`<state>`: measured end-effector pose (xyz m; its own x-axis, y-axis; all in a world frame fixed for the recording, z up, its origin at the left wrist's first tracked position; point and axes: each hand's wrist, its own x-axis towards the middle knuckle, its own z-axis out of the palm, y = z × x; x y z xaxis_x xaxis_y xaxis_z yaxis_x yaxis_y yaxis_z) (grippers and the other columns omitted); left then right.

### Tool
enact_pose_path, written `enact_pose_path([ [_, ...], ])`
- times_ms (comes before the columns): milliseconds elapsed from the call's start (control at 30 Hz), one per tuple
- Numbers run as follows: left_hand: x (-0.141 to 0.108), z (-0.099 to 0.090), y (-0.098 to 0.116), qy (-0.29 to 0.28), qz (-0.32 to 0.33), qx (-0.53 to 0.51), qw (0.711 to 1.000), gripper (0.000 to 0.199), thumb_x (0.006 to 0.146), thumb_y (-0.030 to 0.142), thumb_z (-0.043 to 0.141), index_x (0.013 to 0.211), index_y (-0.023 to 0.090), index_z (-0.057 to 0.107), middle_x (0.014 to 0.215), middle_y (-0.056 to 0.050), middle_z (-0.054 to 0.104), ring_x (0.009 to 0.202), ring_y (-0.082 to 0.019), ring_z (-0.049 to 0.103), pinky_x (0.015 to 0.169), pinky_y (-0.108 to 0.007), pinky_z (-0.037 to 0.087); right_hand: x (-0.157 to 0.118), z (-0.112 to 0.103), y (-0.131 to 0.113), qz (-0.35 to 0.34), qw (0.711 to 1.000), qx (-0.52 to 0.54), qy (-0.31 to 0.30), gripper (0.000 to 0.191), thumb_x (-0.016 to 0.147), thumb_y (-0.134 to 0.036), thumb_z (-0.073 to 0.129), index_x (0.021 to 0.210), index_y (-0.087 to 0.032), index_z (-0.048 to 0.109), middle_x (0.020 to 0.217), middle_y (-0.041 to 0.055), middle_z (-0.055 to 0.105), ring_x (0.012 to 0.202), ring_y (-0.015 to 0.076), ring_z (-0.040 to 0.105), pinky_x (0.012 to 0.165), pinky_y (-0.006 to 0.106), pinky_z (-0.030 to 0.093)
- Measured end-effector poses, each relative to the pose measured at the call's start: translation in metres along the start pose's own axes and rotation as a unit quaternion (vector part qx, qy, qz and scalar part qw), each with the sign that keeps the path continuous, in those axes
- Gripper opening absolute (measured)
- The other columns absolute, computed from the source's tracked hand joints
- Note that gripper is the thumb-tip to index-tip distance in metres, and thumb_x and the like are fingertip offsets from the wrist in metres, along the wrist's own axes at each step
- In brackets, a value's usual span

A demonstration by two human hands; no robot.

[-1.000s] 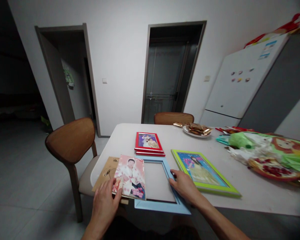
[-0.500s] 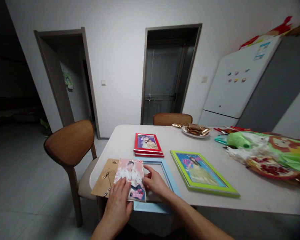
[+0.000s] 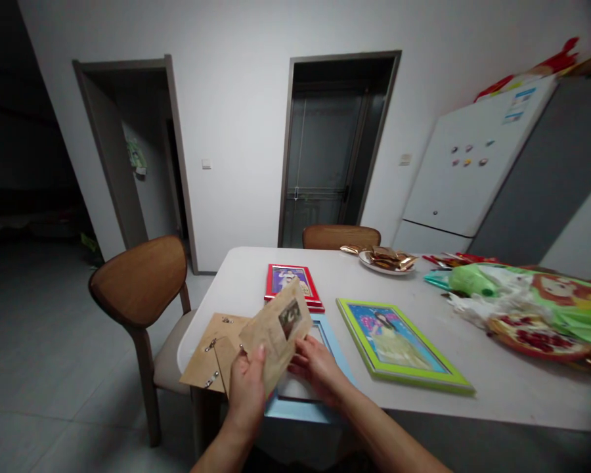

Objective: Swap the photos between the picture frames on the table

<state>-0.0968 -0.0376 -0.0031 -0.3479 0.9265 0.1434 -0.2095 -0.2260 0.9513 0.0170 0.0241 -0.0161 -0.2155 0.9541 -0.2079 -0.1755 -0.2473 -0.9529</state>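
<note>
My left hand grips a photo print by its lower left part, thumb on top. The print is raised and tilted, its yellowed back with a small dark picture facing me. At its right edge are the curled fingers of my right hand, seemingly pinching it. Below lies a light blue picture frame, partly covered by the print and my hands. To the left rests a brown backing board with metal clips, overhanging the table edge.
Red picture frames are stacked behind the print. A green picture frame with a photo lies to the right. Beyond are a plate of gold packets, plastic bags and a dish of red pieces. A wooden chair stands left.
The photo print has been lifted and turned over, from its pink picture side to its yellowed back. My left hand has gone from lying flat on it to gripping it.
</note>
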Motion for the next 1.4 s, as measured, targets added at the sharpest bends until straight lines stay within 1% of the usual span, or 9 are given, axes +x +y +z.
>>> enact_pose_path([
  [133, -0.006, 0.012, -0.011, -0.054, -0.030, -0.023, 0.998, 0.047, 0.070, 0.040, 0.056, 0.105, 0.010, 0.053, 0.103, -0.013, 0.062, 0.104, -0.026, 0.052, 0.089, -0.035, 0.041, -0.002, -0.018, -0.002, -0.052, 0.996, 0.065, 0.009, 0.040, 0.071, -0.023, 0.041, 0.111, -0.018, 0.041, 0.098, 0.0078, 0.061, 0.077, 0.0163, 0.061, 0.064, 0.027, 0.049],
  [300, -0.003, -0.002, -0.021, -0.061, 0.013, 0.141, 0.988, 0.060, 0.069, 0.028, 0.053, 0.122, 0.010, 0.033, 0.125, -0.017, 0.044, 0.113, -0.024, 0.043, 0.096, -0.038, 0.033, 0.006, -0.056, -0.016, -0.051, 0.995, -0.087, 0.026, 0.050, 0.067, -0.014, 0.034, 0.117, -0.012, 0.041, 0.086, 0.0086, 0.065, 0.068, 0.0177, 0.062, 0.056, 0.027, 0.048],
  [433, -0.007, -0.008, -0.030, -0.125, 0.055, 0.348, 0.928, 0.053, 0.065, 0.019, 0.052, 0.117, 0.011, 0.044, 0.125, -0.015, 0.044, 0.117, -0.025, 0.038, 0.100, -0.041, 0.026, 0.018, -0.074, -0.015, -0.067, 0.967, -0.237, 0.063, 0.052, 0.064, -0.012, 0.034, 0.114, -0.011, 0.047, 0.077, 0.0062, 0.066, 0.063, 0.0167, 0.061, 0.052, 0.024, 0.045],
  [567, -0.014, -0.009, -0.042, -0.184, 0.108, 0.433, 0.876, 0.054, 0.064, 0.017, 0.052, 0.116, 0.006, 0.046, 0.129, -0.018, 0.039, 0.121, -0.027, 0.031, 0.102, -0.043, 0.024, 0.027, -0.070, -0.011, -0.108, 0.931, -0.333, 0.102, 0.050, 0.065, -0.013, 0.034, 0.112, -0.010, 0.051, 0.075, 0.0062, 0.066, 0.065, 0.0162, 0.061, 0.054, 0.022, 0.043],
  [767, -0.015, -0.009, -0.036, -0.221, 0.117, 0.501, 0.829, 0.051, 0.068, 0.016, 0.050, 0.117, 0.005, 0.044, 0.131, -0.018, 0.035, 0.123, -0.025, 0.029, 0.102, -0.043, 0.024, 0.028, -0.059, -0.013, -0.155, 0.855, -0.482, 0.115, 0.041, 0.069, -0.014, 0.038, 0.106, -0.011, 0.054, 0.087, 0.0092, 0.064, 0.075, 0.0164, 0.058, 0.067, 0.023, 0.040],
  [967, -0.017, -0.004, -0.020, -0.251, 0.104, 0.540, 0.796, 0.031, 0.073, 0.021, 0.049, 0.101, 0.011, 0.055, 0.127, -0.013, 0.043, 0.123, -0.025, 0.029, 0.102, -0.040, 0.024, 0.019, -0.058, -0.007, -0.196, 0.717, -0.653, 0.145, 0.034, 0.073, -0.027, 0.045, 0.104, -0.014, 0.053, 0.092, 0.0114, 0.057, 0.086, 0.0211, 0.051, 0.074, 0.028, 0.035],
  [1100, -0.015, -0.002, -0.016, -0.265, 0.105, 0.561, 0.777, 0.023, 0.074, 0.022, 0.049, 0.093, 0.013, 0.058, 0.122, -0.012, 0.048, 0.122, -0.025, 0.031, 0.102, -0.040, 0.023, 0.019, -0.059, 0.004, -0.230, 0.663, -0.694, 0.158, 0.039, 0.074, -0.028, 0.047, 0.111, -0.015, 0.050, 0.097, 0.0111, 0.054, 0.092, 0.0237, 0.044, 0.076, 0.030, 0.033],
  [1233, -0.017, 0.001, -0.017, -0.269, 0.102, 0.570, 0.769, 0.024, 0.076, 0.023, 0.047, 0.096, 0.013, 0.057, 0.122, -0.011, 0.048, 0.122, -0.026, 0.030, 0.101, -0.044, 0.022, 0.020, -0.060, 0.008, -0.238, 0.660, -0.700, 0.130, 0.027, 0.077, -0.025, 0.043, 0.100, -0.020, 0.057, 0.098, 0.0092, 0.054, 0.089, 0.0225, 0.044, 0.074, 0.031, 0.032],
  [1400, -0.014, -0.015, -0.008, -0.267, 0.101, 0.552, 0.783, 0.045, 0.074, 0.023, 0.049, 0.118, 0.014, 0.044, 0.132, -0.012, 0.036, 0.124, -0.022, 0.027, 0.102, -0.041, 0.022, 0.011, -0.046, 0.004, -0.276, 0.693, -0.657, 0.111, 0.027, 0.080, -0.028, 0.041, 0.099, -0.021, 0.058, 0.109, 0.0085, 0.051, 0.098, 0.0225, 0.042, 0.079, 0.032, 0.031],
])
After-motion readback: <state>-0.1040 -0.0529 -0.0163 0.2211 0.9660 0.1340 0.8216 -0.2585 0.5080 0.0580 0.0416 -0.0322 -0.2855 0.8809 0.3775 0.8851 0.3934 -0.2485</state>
